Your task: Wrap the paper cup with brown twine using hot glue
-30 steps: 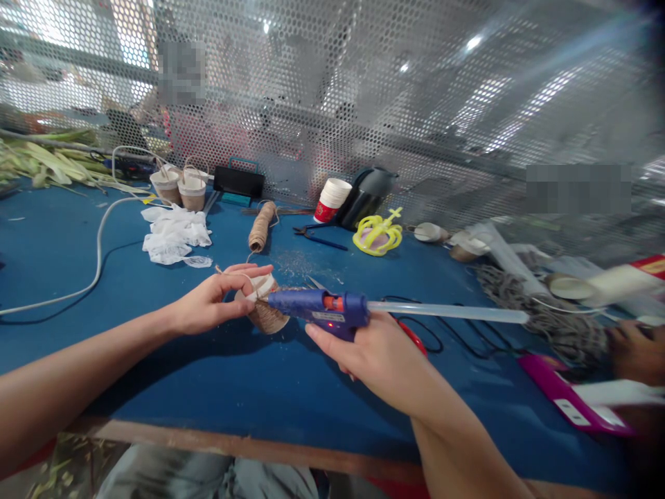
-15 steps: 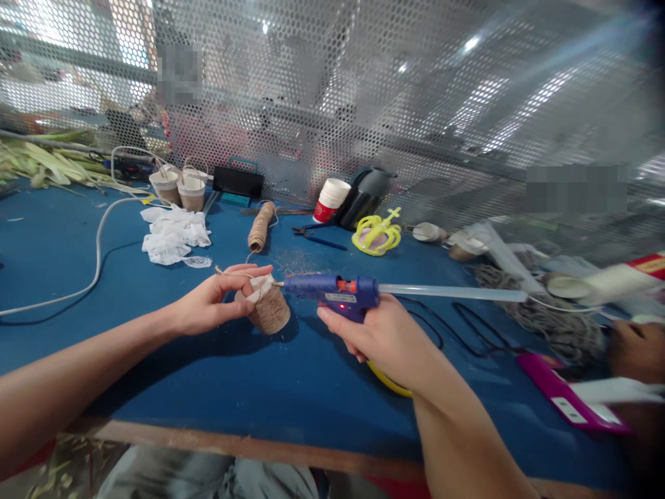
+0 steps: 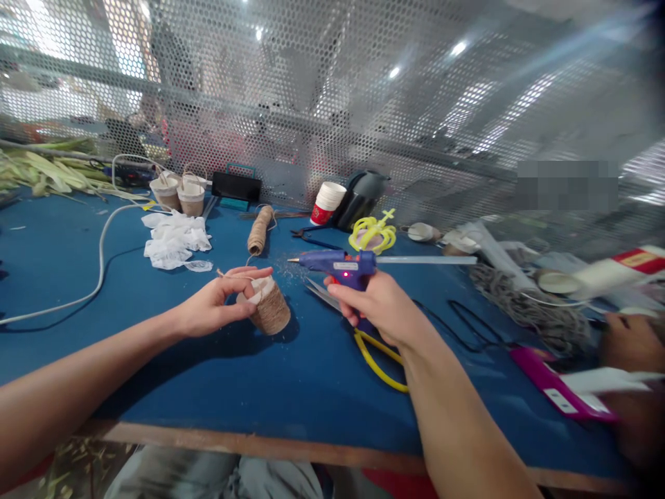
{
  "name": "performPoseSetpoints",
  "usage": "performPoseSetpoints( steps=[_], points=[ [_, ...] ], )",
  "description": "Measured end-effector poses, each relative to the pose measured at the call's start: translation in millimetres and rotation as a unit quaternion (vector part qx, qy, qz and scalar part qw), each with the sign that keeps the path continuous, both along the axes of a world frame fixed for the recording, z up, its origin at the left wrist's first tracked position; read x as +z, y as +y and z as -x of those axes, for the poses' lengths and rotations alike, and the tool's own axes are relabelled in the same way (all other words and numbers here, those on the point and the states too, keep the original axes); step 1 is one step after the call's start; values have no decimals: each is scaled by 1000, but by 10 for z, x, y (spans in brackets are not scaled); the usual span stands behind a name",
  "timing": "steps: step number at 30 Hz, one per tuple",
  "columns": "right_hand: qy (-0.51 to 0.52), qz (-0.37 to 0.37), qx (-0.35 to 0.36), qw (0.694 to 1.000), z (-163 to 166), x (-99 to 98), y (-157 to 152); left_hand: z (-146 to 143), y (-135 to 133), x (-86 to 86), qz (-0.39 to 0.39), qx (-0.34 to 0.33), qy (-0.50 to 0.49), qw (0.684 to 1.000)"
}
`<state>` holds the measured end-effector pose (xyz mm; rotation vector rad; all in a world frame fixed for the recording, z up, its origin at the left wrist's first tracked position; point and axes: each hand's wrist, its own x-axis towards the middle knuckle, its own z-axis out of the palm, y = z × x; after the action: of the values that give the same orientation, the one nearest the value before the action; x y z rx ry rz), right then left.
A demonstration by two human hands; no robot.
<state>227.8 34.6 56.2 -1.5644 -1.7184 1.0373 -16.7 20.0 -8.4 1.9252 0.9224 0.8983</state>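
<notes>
My left hand (image 3: 224, 298) grips a paper cup wrapped in brown twine (image 3: 271, 309) by its rim, with fingers inside the mouth. The cup is tilted, its opening toward the hand, and a loose strand of twine runs up from it. In my right hand (image 3: 379, 298) is a blue hot glue gun (image 3: 337, 265), its red light lit and a clear glue stick (image 3: 426, 260) jutting from the back. The gun's nozzle points left, apart from the cup. Beneath that hand lie scissors with yellow handles (image 3: 382, 371), partly covered.
Behind the cup stands a twine spool (image 3: 260, 230). White lace (image 3: 175, 239) and two wrapped cups (image 3: 192, 196) are at left; pliers (image 3: 316, 241), stacked paper cups (image 3: 328, 203) and a yellow crown (image 3: 373, 234) at the back. A magenta power strip (image 3: 558, 388) and another person's hand (image 3: 631, 343) are at right.
My right hand has drawn the glue gun away from the cup rim, up and to the right, uncovering the scissor blades. My left hand and the cup stay nearly still.
</notes>
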Motion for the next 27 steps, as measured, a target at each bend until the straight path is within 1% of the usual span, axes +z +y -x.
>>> performPoseSetpoints(
  steps=[1, 2, 5, 8, 11, 14, 18, 21, 24, 27],
  points=[
    [28, -5, -23, 999, -30, -30, 76, 0, 0, -4, -1, 1, 3, 1000],
    [35, -13, -43, 998, -58, -63, 159, 0, 1, -7, -1, 1, 5, 1000],
    [28, -15, -93, 995, -121, -179, 429, -7, -2, -11, 0, -1, 14, 1000],
    [17, 24, -112, 993, -142, -300, 665, -12, -9, -5, -5, 1, 22, 1000],
    [-7, 62, -118, 991, -130, -414, 830, -14, -18, 6, -13, -3, 24, 1000],
    [-36, 71, -121, 989, -105, -518, 937, -17, -27, 20, -17, -9, 23, 1000],
    [-87, 23, -128, 988, -101, -604, 1008, -26, -34, 38, -22, -14, 19, 999],
    [-127, -30, -121, 984, -121, -586, 982, -28, -33, 46, -18, -20, 16, 1000],
    [-159, -95, -112, 976, -94, -480, 866, -25, -33, 46, -16, -19, 14, 1000],
    [-168, -161, -72, 970, 57, -310, 662, -22, -38, 45, -15, -19, 13, 1000]
  ],
)
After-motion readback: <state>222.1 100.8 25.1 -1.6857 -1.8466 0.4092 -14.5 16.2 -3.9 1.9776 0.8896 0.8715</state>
